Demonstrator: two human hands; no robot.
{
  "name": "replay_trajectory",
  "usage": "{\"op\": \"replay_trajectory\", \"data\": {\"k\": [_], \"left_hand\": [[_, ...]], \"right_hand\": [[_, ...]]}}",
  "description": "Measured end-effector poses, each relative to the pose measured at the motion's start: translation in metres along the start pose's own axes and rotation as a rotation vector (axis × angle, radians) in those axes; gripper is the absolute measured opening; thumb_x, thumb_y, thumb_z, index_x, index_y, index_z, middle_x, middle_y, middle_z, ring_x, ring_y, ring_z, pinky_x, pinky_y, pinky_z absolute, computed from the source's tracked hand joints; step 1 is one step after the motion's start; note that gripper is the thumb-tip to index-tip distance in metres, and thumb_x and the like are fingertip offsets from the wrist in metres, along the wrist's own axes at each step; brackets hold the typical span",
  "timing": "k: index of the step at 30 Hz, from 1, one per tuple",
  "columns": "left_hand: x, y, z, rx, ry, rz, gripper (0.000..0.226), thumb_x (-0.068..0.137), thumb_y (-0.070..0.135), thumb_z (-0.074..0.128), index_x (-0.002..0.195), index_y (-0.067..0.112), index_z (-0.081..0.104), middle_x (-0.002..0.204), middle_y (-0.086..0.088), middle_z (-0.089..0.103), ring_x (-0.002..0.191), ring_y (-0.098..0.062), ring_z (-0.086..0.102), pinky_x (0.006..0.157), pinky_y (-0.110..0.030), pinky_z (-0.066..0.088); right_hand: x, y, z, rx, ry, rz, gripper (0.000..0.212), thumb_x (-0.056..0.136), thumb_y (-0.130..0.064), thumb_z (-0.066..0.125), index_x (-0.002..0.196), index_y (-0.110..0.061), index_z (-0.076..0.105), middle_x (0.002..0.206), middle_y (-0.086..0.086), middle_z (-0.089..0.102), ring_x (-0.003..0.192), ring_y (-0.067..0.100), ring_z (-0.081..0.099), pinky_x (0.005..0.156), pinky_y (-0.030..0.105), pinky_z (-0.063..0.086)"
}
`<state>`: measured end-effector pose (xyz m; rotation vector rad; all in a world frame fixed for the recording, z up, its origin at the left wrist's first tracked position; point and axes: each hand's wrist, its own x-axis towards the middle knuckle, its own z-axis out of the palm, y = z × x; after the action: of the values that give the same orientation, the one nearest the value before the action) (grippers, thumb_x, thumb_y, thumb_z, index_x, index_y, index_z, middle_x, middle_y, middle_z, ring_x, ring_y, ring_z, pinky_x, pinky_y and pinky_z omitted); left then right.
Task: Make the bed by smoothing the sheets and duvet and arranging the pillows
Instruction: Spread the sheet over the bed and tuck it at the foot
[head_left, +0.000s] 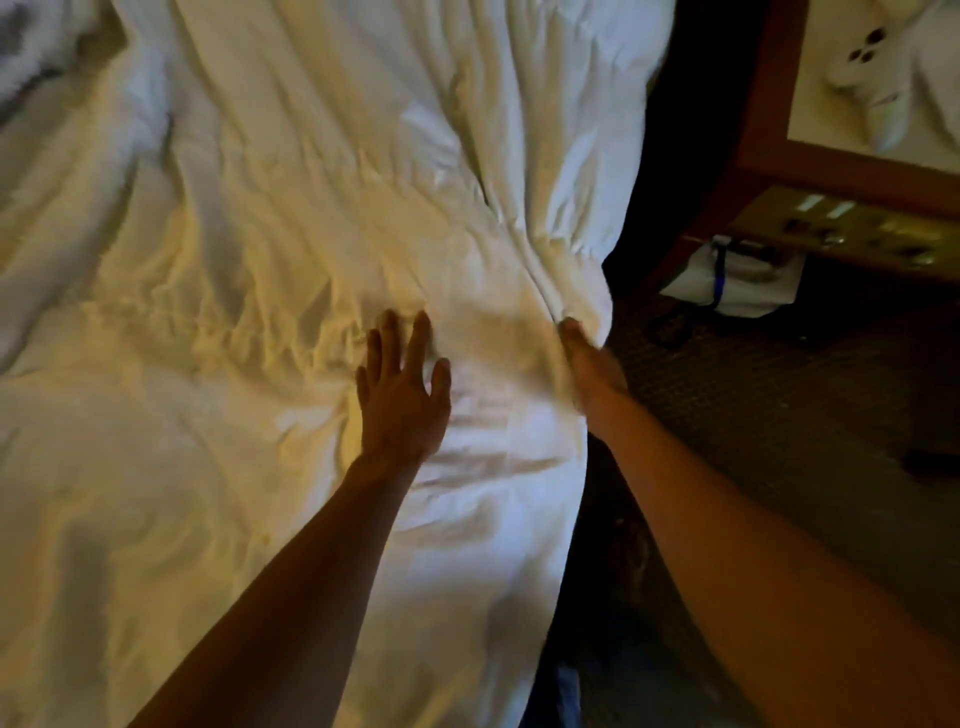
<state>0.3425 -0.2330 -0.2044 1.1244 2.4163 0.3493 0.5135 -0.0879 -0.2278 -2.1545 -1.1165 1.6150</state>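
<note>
1. Duvet (291, 270), white and heavily creased, covers the bed across the left and middle of the head view, lit yellow-warm toward the left and cooler white near the right edge.
2. Left hand (402, 395) lies palm down on the duvet near the bed's right edge, its fingers (420, 335) straight and slightly spread, pressing flat on the cloth; its grip is apart and holds nothing.
3. Right hand (589, 364) is at the very edge of the duvet, just right of the left hand, and a bunch of folds runs into its fingertips, so its grip appears clamped on the duvet edge; the fingers are blurred and partly hidden by cloth.
4. Creases fan out from the right hand up toward the top of the bed, and shorter ripples run leftward from the left hand.
5. Carpet (779, 415), dark and patterned, lies to the right of the bed beneath the right forearm.
6. Wooden nightstand (753, 130) stands at upper right, well apart from the hands, with white cloth (883, 78) lying on its pale top.
7. White bag (737, 280) with a blue strap sits on the carpet under the nightstand's front panel.
</note>
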Motion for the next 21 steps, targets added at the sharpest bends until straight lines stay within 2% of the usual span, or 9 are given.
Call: {"op": "replay_trajectory", "data": {"k": [3,6,8,11,12,14,16,19,21], "left_hand": [[0.021,0.014,-0.004,-0.003,-0.005,0.011,0.063,0.104,0.053,0.029,0.161,0.043,0.004,0.171,0.005,-0.008,0.158,-0.023,-0.004,0.126,-0.051,0.006],[0.049,0.035,-0.011,-0.021,-0.011,0.006,0.062,0.106,0.051,0.031,0.161,0.043,0.004,0.171,0.005,-0.009,0.158,-0.023,-0.006,0.127,-0.053,0.007],[0.070,0.051,-0.015,-0.023,-0.002,0.008,0.061,0.107,0.050,0.032,0.161,0.043,0.005,0.171,0.005,-0.010,0.158,-0.022,-0.007,0.127,-0.053,0.007],[0.097,0.077,-0.017,-0.034,0.008,-0.004,0.061,0.107,0.050,0.034,0.161,0.043,0.007,0.171,0.004,-0.008,0.158,-0.023,-0.005,0.127,-0.052,0.009],[0.105,0.087,-0.017,-0.038,0.008,-0.011,0.060,0.107,0.050,0.034,0.161,0.044,0.007,0.171,0.005,-0.008,0.158,-0.023,-0.004,0.127,-0.052,0.009],[0.125,0.104,-0.017,-0.041,0.018,-0.021,0.060,0.107,0.051,0.032,0.161,0.043,0.008,0.171,0.005,-0.007,0.158,-0.024,-0.002,0.127,-0.052,0.010],[0.144,0.120,-0.020,-0.044,0.015,-0.039,0.061,0.105,0.053,0.030,0.161,0.043,0.008,0.171,0.005,-0.007,0.158,-0.024,0.000,0.126,-0.052,0.013],[0.173,0.146,-0.029,-0.069,0.018,-0.044,0.061,0.106,0.052,0.033,0.161,0.044,0.008,0.171,0.005,-0.008,0.158,-0.024,-0.001,0.126,-0.052,0.013],[0.193,0.162,-0.037,-0.083,0.043,-0.030,0.060,0.107,0.046,0.037,0.161,0.043,0.010,0.171,0.005,-0.008,0.158,-0.024,-0.002,0.127,-0.052,0.012]], "right_hand": [[0.016,-0.016,0.005,-0.101,0.085,-0.102,0.059,0.104,-0.049,0.049,0.143,-0.006,0.055,0.143,0.021,0.056,0.128,0.039,0.056,0.105,0.045,0.047],[0.039,-0.013,-0.032,-0.267,0.154,0.065,0.058,0.108,-0.044,0.038,0.142,0.000,0.052,0.146,0.027,0.051,0.132,0.043,0.051,0.108,0.046,0.042],[0.059,-0.034,-0.042,-0.253,0.076,0.094,0.057,0.108,-0.041,0.044,0.143,0.003,0.050,0.147,0.026,0.049,0.135,0.041,0.049,0.104,0.041,0.040],[0.090,-0.093,-0.028,-0.009,-0.082,0.008,0.056,0.097,-0.045,0.064,0.131,-0.001,0.063,0.132,0.018,0.064,0.125,0.032,0.060,0.087,0.030,0.042],[0.100,-0.111,-0.020,-0.001,-0.097,-0.008,0.060,0.094,-0.050,0.066,0.130,-0.003,0.064,0.130,0.016,0.066,0.122,0.031,0.062,0.088,0.031,0.044],[0.115,-0.136,-0.012,-0.128,-0.085,-0.082,0.066,0.096,-0.057,0.059,0.135,-0.004,0.060,0.135,0.020,0.062,0.125,0.037,0.059,0.100,0.039,0.048],[0.129,-0.141,-0.022,-0.246,-0.024,-0.073,0.060,0.104,-0.051,0.047,0.141,-0.006,0.054,0.141,0.024,0.056,0.129,0.041,0.055,0.107,0.047,0.045],[0.149,-0.140,-0.048,-0.286,0.050,0.096,0.057,0.109,-0.043,0.037,0.146,-0.001,0.048,0.148,0.025,0.050,0.133,0.042,0.051,0.109,0.047,0.044],[0.159,-0.163,-0.045,-0.190,0.008,0.063,0.059,0.104,-0.047,0.047,0.142,-0.001,0.051,0.143,0.021,0.055,0.128,0.040,0.056,0.103,0.045,0.047]]}}
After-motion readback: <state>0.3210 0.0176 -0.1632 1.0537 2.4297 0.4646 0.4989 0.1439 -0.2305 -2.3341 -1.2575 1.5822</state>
